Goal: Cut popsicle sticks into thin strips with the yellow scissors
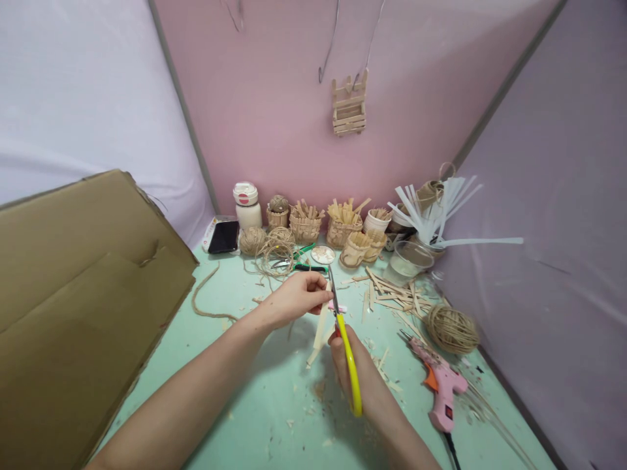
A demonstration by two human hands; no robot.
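My left hand [307, 294] is pinched round a thin pale wooden strip [319, 331] that slants down toward me. My right hand [349, 359] grips a pair of scissors [350, 365] with yellow handles, blades pointing away from me. The blades lie right beside my left fingertips and the upper end of the strip; whether they touch it I cannot tell. Small wood chips lie on the pale green table [259, 418] under both hands. Beyond my left hand are green-handled pliers [309, 267] and a small round disc [323, 254].
A large cardboard sheet [88, 287] stands at left. At right lie a pink glue gun [443, 391], a twine ball [451, 329] and loose wooden strips [392, 290]. Along the back stand small baskets [306, 228], a white bottle [247, 205], a phone [224, 236] and a clear cup [409, 262].
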